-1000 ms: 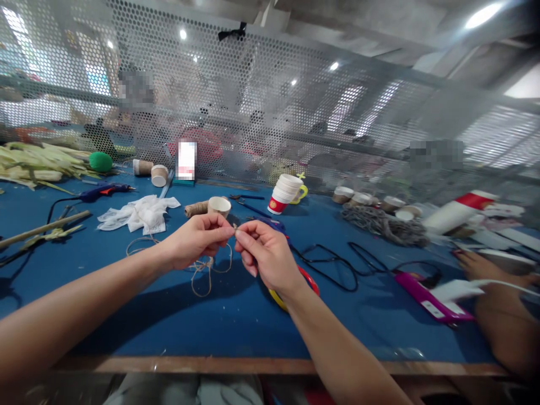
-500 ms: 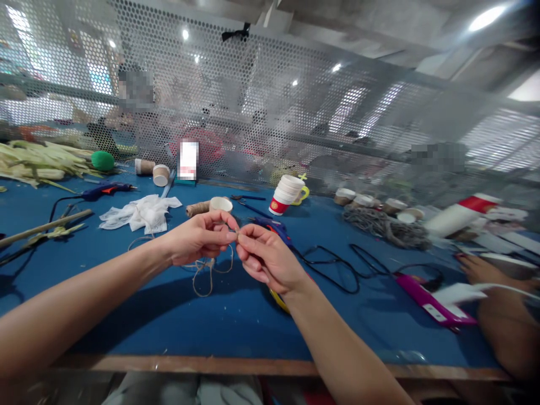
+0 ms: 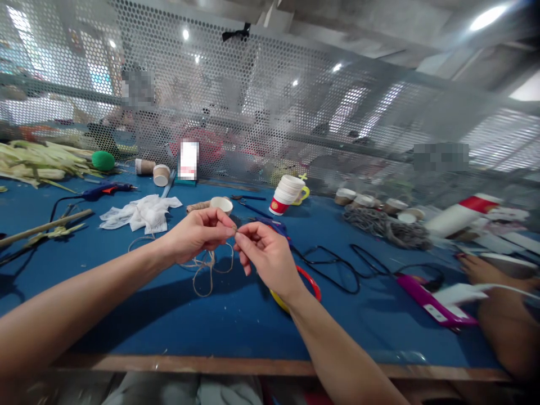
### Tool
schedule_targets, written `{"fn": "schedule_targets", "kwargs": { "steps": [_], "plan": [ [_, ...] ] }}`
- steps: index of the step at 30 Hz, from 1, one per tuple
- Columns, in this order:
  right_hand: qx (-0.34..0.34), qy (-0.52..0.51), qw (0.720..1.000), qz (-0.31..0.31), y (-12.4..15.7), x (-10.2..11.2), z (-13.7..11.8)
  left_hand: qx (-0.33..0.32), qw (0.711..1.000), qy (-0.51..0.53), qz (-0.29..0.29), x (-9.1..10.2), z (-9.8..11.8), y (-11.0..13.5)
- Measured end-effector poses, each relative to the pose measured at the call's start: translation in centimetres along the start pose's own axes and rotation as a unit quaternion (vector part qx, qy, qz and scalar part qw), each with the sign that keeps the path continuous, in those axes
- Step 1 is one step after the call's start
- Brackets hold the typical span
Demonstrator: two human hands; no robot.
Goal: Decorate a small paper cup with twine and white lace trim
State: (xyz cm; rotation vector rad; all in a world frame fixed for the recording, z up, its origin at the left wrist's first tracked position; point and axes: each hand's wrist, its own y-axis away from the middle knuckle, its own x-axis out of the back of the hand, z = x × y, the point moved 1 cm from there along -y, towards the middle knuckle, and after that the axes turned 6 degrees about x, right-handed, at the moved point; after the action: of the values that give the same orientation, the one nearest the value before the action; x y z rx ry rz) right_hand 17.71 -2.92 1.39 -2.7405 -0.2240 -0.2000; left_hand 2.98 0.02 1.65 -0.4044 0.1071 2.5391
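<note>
My left hand (image 3: 198, 234) and my right hand (image 3: 264, 253) meet fingertip to fingertip above the blue table (image 3: 236, 315). Both pinch a thin piece of brown twine (image 3: 205, 270); its loose loops hang down onto the table below my left hand. A red and yellow ring (image 3: 310, 284) lies under my right wrist, partly hidden. A paper cup (image 3: 221, 203) and a twine spool (image 3: 196, 207) sit just behind my hands.
A white cloth (image 3: 141, 214), a blue glue gun (image 3: 103, 191), a stick (image 3: 42, 228) and green leaves (image 3: 37, 160) lie left. Stacked cups (image 3: 287, 194), black cable (image 3: 341, 267), grey cord (image 3: 386, 225) and a pink tool (image 3: 434, 309) lie right. Another person's hand (image 3: 485, 270) rests far right. A perforated metal screen (image 3: 270, 107) stands behind.
My hands rose slightly and shifted a little away from me, still pinching the twine. My right wrist moved, uncovering more of the red ring.
</note>
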Motion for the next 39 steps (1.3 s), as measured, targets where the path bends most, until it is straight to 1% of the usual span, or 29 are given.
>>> {"fn": "schedule_targets", "kwargs": {
  "steps": [2,4,6,8,11,13,19,22,24,26,27,28,30,31,32,33,35,37,39],
  "plan": [
    [0.034,0.053,0.998,0.020,0.2,-0.1,0.0,-0.010,1.000,-0.009,0.014,-0.1,-0.1,0.0],
    [0.034,0.046,0.998,0.018,0.2,-0.1,0.0,-0.019,0.999,-0.019,0.017,-0.1,-0.1,0.0],
    [0.000,-0.017,1.000,0.001,0.2,-0.1,0.0,-0.025,0.999,-0.027,0.013,-0.1,-0.1,0.1],
    [-0.049,-0.105,0.993,-0.021,0.0,0.0,0.0,-0.029,0.999,-0.033,0.003,-0.2,0.0,0.2],
    [-0.110,-0.210,0.970,-0.047,-0.3,0.2,-0.1,-0.034,0.999,-0.041,-0.007,-0.2,0.1,0.3],
    [-0.134,-0.257,0.955,-0.062,-0.4,0.2,-0.2,-0.036,0.998,-0.047,-0.010,-0.2,0.2,0.3],
    [-0.169,-0.347,0.916,-0.111,-0.5,0.3,-0.3,-0.040,0.998,-0.032,-0.025,-0.3,0.0,0.3],
    [-0.183,-0.366,0.903,-0.130,-0.6,0.4,-0.2,-0.025,0.999,-0.006,-0.046,-0.3,-0.1,0.3],
    [-0.188,-0.365,0.901,-0.141,-0.6,0.4,-0.2,-0.016,0.998,0.005,-0.054,-0.3,-0.2,0.2],
    [-0.175,-0.338,0.915,-0.136,-0.6,0.4,-0.1,-0.019,0.998,0.002,-0.053,-0.2,-0.2,0.1],
    [-0.155,-0.310,0.930,-0.124,-0.5,0.3,-0.1,-0.025,0.998,-0.004,-0.052,-0.1,-0.2,0.1],
    [-0.127,-0.267,0.949,-0.106,-0.4,0.2,-0.1,-0.031,0.998,-0.011,-0.051,-0.1,-0.2,0.1],
    [-0.053,-0.144,0.987,-0.056,-0.2,0.1,0.0,-0.045,0.998,-0.021,-0.045,0.0,-0.3,0.0],
    [-0.014,-0.075,0.997,-0.028,-0.1,0.0,0.1,-0.052,0.998,-0.023,-0.039,0.0,-0.3,-0.1],
    [0.024,-0.008,1.000,-0.003,0.0,0.0,0.2,-0.058,0.998,-0.024,-0.030,0.0,-0.4,-0.1],
    [0.058,0.053,0.997,0.018,0.1,-0.1,0.3,-0.062,0.998,-0.025,-0.019,0.0,-0.4,-0.1],
    [0.113,0.151,0.981,0.046,0.3,-0.1,0.6,-0.064,0.998,-0.025,0.001,-0.1,-0.6,-0.1],
    [0.149,0.213,0.964,0.055,0.3,-0.1,0.8,-0.059,0.998,-0.023,0.015,-0.2,-0.7,-0.1],
    [0.151,0.220,0.962,0.055,0.3,-0.1,0.7,-0.056,0.998,-0.025,0.023,-0.3,-0.7,-0.1]
  ]
}}
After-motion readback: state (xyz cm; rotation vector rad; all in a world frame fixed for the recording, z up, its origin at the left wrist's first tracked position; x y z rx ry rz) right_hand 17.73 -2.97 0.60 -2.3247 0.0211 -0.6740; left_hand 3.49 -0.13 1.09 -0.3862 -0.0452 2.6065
